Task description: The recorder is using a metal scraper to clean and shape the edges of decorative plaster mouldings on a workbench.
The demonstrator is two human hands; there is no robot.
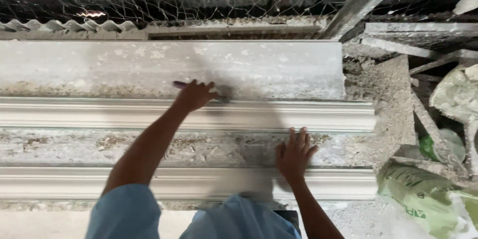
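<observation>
On the counter, a brush was gripped by the left hand; the right hand was spread flat, empty, beside the near plaster moulding.

We wear a light blue garment with short sleeves; its soft cloth covers the left shoulder and bunches in folds over the chest at the bottom of the view. Both forearms are bare from above the elbow down, and the left hand and right hand carry no gloves, rings or watch.
</observation>
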